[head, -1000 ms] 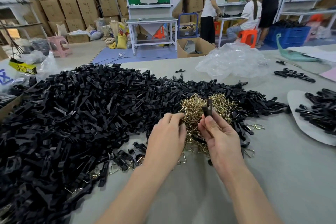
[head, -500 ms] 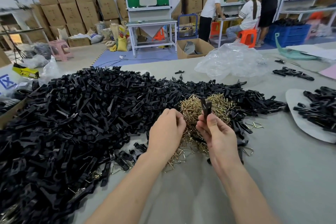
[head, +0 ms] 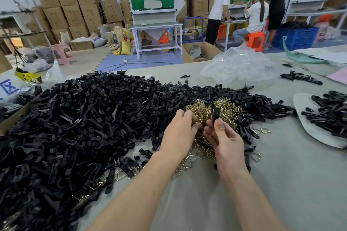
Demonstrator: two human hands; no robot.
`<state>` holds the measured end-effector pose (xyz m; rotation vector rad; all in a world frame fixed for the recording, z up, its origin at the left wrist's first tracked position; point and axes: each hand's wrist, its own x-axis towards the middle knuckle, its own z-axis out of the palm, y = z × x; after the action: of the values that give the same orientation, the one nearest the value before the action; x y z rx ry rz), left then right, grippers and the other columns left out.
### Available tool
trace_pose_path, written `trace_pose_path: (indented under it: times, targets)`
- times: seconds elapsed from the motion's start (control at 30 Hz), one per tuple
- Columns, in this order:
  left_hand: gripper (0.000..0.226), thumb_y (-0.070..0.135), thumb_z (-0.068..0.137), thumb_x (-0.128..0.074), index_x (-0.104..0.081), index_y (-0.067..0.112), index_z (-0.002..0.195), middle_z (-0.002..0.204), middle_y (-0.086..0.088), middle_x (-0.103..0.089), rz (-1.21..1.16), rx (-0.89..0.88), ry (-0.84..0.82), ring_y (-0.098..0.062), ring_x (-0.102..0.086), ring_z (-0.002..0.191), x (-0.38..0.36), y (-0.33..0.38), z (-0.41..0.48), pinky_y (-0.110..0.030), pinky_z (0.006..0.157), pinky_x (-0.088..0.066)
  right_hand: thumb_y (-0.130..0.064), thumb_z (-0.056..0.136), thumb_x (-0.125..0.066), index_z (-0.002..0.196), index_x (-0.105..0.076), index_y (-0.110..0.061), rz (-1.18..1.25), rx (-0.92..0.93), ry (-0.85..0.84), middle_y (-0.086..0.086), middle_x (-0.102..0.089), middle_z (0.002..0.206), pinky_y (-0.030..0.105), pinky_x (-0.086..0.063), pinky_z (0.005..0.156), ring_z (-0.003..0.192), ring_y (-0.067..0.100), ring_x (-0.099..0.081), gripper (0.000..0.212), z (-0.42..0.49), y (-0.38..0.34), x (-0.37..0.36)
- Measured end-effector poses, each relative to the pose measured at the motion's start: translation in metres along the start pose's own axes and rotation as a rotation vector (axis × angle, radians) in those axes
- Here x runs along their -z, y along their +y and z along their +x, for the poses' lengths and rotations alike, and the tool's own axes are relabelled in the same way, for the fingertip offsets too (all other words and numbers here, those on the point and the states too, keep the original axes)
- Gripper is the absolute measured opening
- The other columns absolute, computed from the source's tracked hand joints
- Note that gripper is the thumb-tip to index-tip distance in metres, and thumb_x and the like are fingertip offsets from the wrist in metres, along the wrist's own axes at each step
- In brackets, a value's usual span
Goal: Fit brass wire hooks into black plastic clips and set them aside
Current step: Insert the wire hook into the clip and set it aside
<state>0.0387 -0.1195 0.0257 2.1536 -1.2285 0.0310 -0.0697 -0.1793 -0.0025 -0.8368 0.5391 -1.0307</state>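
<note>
A big heap of black plastic clips (head: 90, 127) covers the left and middle of the grey table. A tangle of brass wire hooks (head: 228, 109) lies at the heap's right side, just in front of my hands. My right hand (head: 225, 140) pinches one black clip (head: 215, 113) upright between thumb and fingers. My left hand (head: 180, 131) sits palm down with its fingertips curled into the brass hooks; what they hold is hidden. Assembled black clips (head: 330, 116) lie on a white board (head: 308, 131) at the right.
A crumpled clear plastic bag (head: 238, 65) lies at the table's far side. More black clips (head: 300, 78) sit far right. Loose brass hooks (head: 262, 130) are scattered near my right hand. Three people work at benches in the background, among cardboard boxes.
Both hands have stayed over the brass hooks. My left hand has crept a little further into the tangle, toward the clip held by my right hand.
</note>
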Motion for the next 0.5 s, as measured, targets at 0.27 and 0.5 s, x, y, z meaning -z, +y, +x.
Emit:
trace_pose_path:
  times: [0.27, 0.5]
  targets:
    - [0.013, 0.043, 0.096, -0.061, -0.064, 0.039, 0.084, 0.07, 0.026, -0.064, -0.351, 0.161, 0.111, 0.006, -0.052, 0.054, 0.035, -0.028, -0.039, -0.009, 0.049, -0.037, -0.03, 0.081, -0.069, 0.106, -0.076, -0.01, -0.019, -0.09, -0.115, 0.008, -0.077, 0.099, 0.027, -0.06, 0.078, 0.094, 0.018, -0.074, 0.033, -0.004, -0.001, -0.006]
    - [0.011, 0.026, 0.096, -0.064, -0.072, 0.033, 0.097, 0.093, 0.02, -0.065, -0.289, 0.145, 0.12, 0.008, -0.059, 0.09, 0.036, -0.046, -0.058, -0.004, 0.074, -0.042, -0.027, 0.078, -0.073, 0.105, -0.077, -0.012, -0.064, -0.258, -0.294, 0.012, -0.076, 0.109, 0.031, -0.06, 0.088, 0.108, 0.021, -0.072, 0.031, -0.015, 0.007, -0.015]
